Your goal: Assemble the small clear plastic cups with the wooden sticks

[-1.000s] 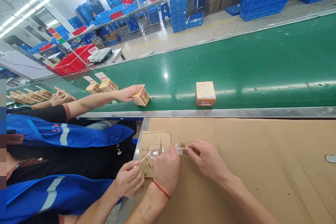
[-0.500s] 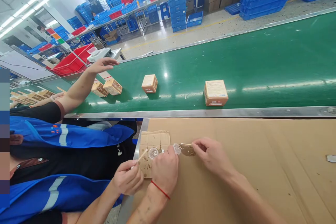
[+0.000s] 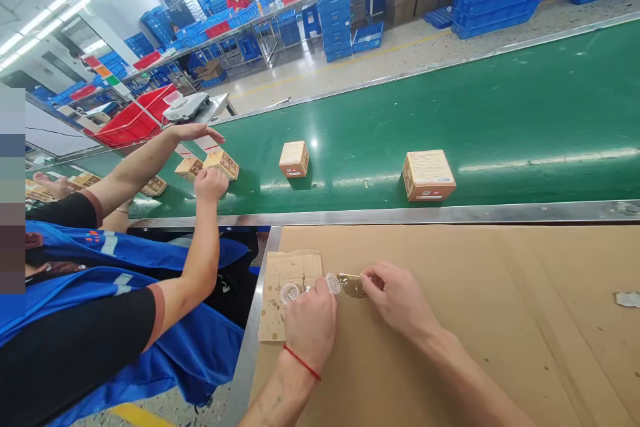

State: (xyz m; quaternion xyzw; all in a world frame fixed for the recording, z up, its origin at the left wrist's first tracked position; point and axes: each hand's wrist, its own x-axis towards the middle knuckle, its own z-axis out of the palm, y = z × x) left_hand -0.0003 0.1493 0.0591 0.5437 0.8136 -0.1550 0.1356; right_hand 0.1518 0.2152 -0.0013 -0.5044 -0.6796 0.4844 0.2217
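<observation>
My left hand (image 3: pixel 311 317), with a red string (image 3: pixel 301 362) at the wrist, pinches a small clear plastic cap (image 3: pixel 331 283) at its fingertips. My right hand (image 3: pixel 399 297) grips a gold-coloured metal piece (image 3: pixel 353 285) just beside that cap. A clear round plastic ring (image 3: pixel 290 292) lies next to my left fingers on a glue-spotted cardboard scrap (image 3: pixel 289 300). Under both hands spreads a large brown cardboard sheet (image 3: pixel 475 333). My hands partly hide the metal piece, so its full shape does not show.
A co-worker's hand (image 3: pixel 211 184) reaches over the green conveyor belt (image 3: pixel 360 127), beside a small cardboard box (image 3: pixel 221 163). Other boxes (image 3: pixel 294 159) (image 3: pixel 429 175) ride the belt. A red crate (image 3: pixel 135 123) and a scale (image 3: pixel 186 107) stand beyond.
The co-worker's hand with the swab has left the cardboard scrap and reached up to the belt. The boxes have travelled right along the belt. My hands have barely moved.
</observation>
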